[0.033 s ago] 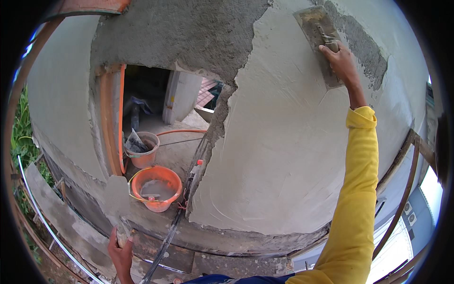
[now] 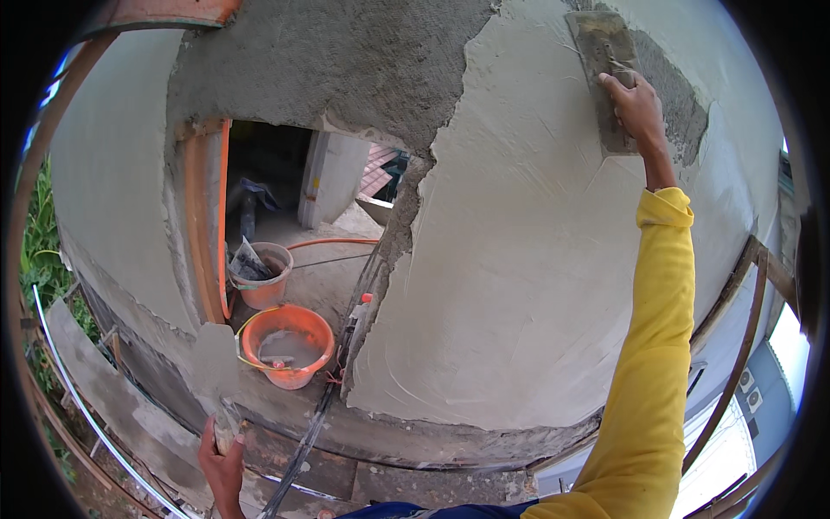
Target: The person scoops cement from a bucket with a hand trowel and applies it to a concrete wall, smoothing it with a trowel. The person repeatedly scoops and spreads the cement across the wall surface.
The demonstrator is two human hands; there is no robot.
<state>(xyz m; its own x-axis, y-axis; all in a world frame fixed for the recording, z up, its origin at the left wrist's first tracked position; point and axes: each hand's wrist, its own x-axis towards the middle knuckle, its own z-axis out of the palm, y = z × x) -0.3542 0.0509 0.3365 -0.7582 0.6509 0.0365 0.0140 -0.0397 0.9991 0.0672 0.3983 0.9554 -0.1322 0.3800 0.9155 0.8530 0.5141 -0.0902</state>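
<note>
My right hand (image 2: 638, 111) is raised high on the wall, fingers wrapped round the handle of a rectangular plastering trowel (image 2: 595, 54). The trowel's flat blade lies against the wall, at the border of smooth pale plaster (image 2: 510, 259) and a rough darker grey patch (image 2: 677, 95). Low on the left, my left hand (image 2: 223, 467) grips the handle of a pointed masonry trowel (image 2: 214, 359). Its broad grey blade points upward, away from me. Whether loose plaster sits on that blade I cannot tell.
An orange bucket (image 2: 292, 378) of greyish mix stands by the doorway, with a second bucket (image 2: 264, 295) behind it. Dark cables (image 2: 298, 454) run along the wall opening. Planks (image 2: 112, 381) lie at the left, and wooden poles (image 2: 739, 346) cross at the right.
My right hand and the plastering trowel have shifted a little to the right and slightly upward over the rough patch. My left hand has hardly moved.
</note>
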